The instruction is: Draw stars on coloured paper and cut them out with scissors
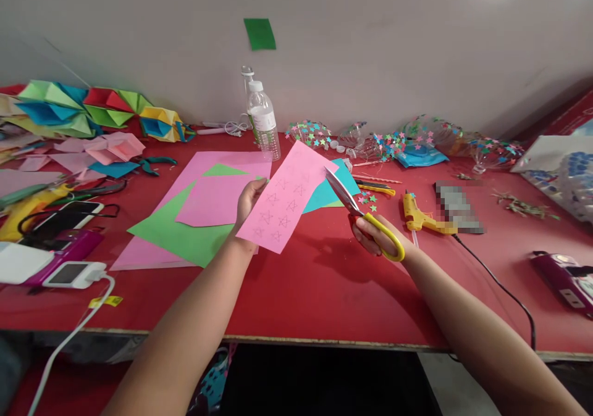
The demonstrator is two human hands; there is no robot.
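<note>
My left hand grips a strip of pink paper by its left edge, raised above the table; part of the fingers is hidden behind it. Several stars are drawn in outline on the paper. My right hand is closed round the yellow and red handles of a pair of scissors. The blades point up and left, their tips at the paper's upper right edge. Whether they touch it I cannot tell. Behind the strip lie blue paper and, to the left, green paper on pink sheets.
A yellow glue gun lies right of my right hand, its cord running off the front edge. A water bottle stands at the back. Folded paper shapes, phones and chargers crowd the left. Plastic domes with stars line the wall.
</note>
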